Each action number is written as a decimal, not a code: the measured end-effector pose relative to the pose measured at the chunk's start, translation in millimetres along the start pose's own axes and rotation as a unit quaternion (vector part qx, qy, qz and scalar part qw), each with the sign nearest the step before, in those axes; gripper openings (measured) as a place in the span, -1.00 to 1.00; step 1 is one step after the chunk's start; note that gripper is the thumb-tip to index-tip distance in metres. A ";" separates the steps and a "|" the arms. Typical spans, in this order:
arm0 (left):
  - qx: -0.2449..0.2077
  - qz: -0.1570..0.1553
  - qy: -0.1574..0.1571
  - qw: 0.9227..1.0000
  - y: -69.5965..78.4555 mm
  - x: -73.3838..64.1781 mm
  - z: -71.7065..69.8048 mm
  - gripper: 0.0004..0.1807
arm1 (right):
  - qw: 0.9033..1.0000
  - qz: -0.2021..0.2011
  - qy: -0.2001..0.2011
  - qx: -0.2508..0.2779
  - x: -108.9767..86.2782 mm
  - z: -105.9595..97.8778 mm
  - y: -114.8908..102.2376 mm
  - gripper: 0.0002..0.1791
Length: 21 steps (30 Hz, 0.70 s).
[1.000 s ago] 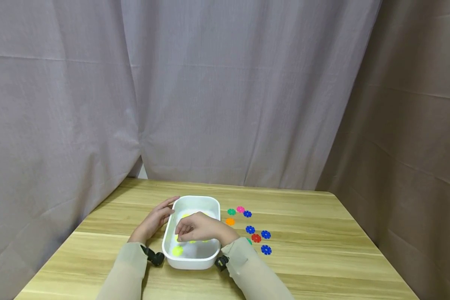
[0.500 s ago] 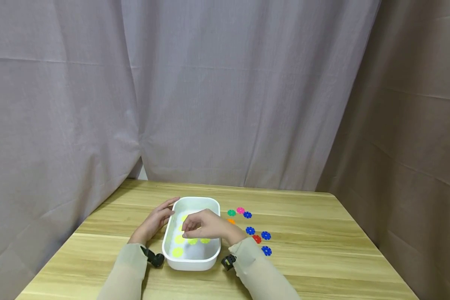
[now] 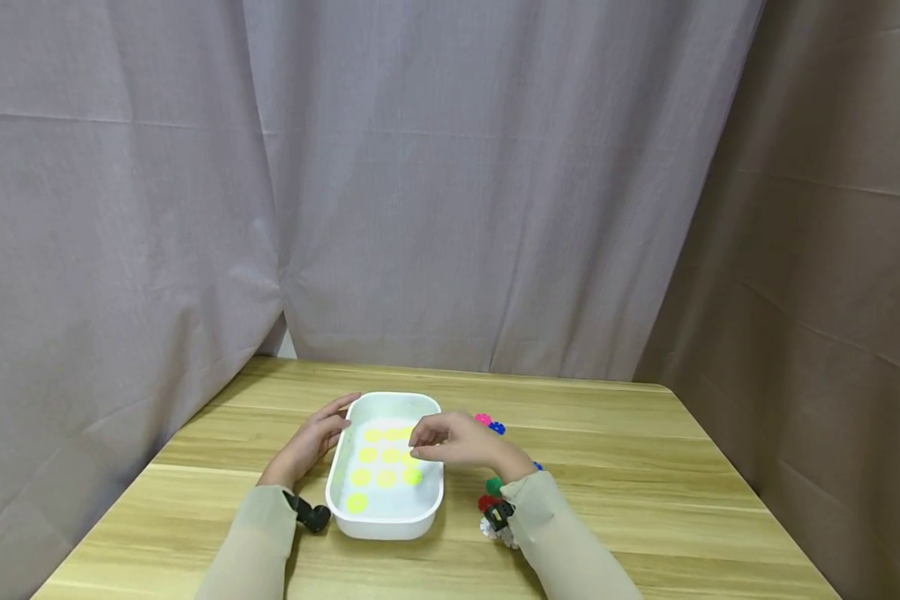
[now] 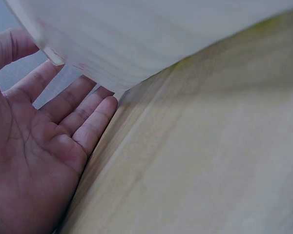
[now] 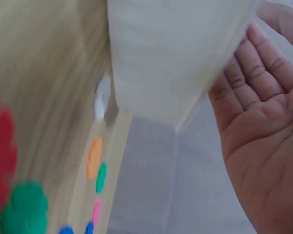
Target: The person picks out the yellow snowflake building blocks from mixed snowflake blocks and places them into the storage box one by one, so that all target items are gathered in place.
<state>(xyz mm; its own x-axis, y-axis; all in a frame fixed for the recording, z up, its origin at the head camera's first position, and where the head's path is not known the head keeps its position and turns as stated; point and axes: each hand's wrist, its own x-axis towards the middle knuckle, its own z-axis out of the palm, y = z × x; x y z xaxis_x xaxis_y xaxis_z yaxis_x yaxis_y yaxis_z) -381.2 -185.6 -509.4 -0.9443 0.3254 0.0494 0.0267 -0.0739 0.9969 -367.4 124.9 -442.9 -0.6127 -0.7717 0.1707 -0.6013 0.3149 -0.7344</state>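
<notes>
A white rectangular tray (image 3: 384,529) sits on the wooden table. Flat yellow discs (image 3: 357,502) lie on its floor in rough rows, one by itself at the near left. My left hand (image 3: 309,442) rests against the tray's left side. In the left wrist view its fingers (image 4: 95,122) are nearly straight, reaching along the tray's outer wall. At the right rim, over the tray, hovers my right hand (image 3: 453,439), with thumb and fingers loosely bent and no object showing between them. It hides part of the discs on the right. The right wrist view shows its bare palm (image 5: 268,141).
Loose notched discs lie right of the tray: pink (image 3: 483,419), blue (image 3: 497,427), green (image 3: 493,486), red (image 3: 486,503) and white (image 3: 487,527). An orange disc (image 5: 94,158) appears in the right wrist view. My right forearm covers others. A grey curtain (image 3: 450,208) hangs behind the table.
My right hand has moved right, from over the tray's middle to its right rim, uncovering more yellow discs. Its arm now covers different loose discs. My left hand has stayed at the tray's side.
</notes>
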 end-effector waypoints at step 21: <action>0.002 0.001 -0.002 1.000 2.3 -1.5 -1.2 -0.36 | 0.998 0.050 0.032 -0.036 -68.6 -48.8 24.4 -0.92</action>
<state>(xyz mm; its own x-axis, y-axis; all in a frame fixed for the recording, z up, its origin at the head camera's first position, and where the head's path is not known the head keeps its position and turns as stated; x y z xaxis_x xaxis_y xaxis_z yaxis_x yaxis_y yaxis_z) -380.2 -187.4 -507.2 -0.9432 0.3283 0.0507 0.0289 -0.0710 0.9971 -365.0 212.5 -440.4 -0.7017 -0.6982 0.1420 -0.5695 0.4298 -0.7007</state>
